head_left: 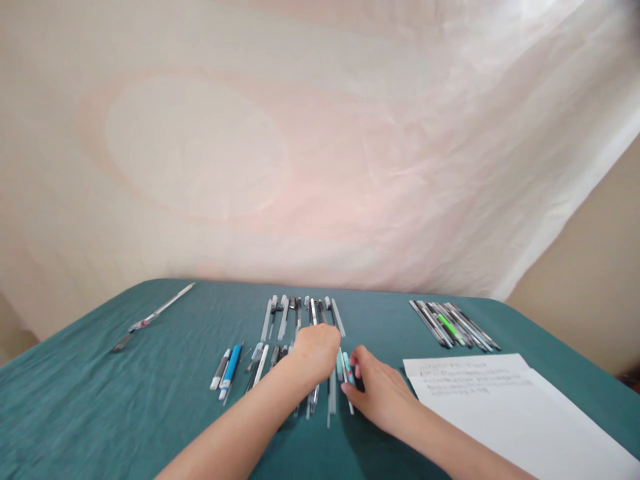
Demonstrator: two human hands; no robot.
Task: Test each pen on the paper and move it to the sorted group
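Observation:
My left hand (316, 353) rests knuckles-up on the middle row of pens (300, 313) on the teal tablecloth, its fingers curled under and hidden. My right hand (381, 390) lies just to its right, fingertips pinched on a light teal pen (345, 365) at the row's right edge. Several grey, black and clear pens lie side by side under and beyond both hands.
A separate bunch of pens (454, 325), one green, lies at the far right. White paper sheets (505, 407) sit near right. A blue pen and a white one (227, 368) lie left of the row. A long thin pen (153, 316) lies far left. A pale cloth hangs behind the table (75, 400).

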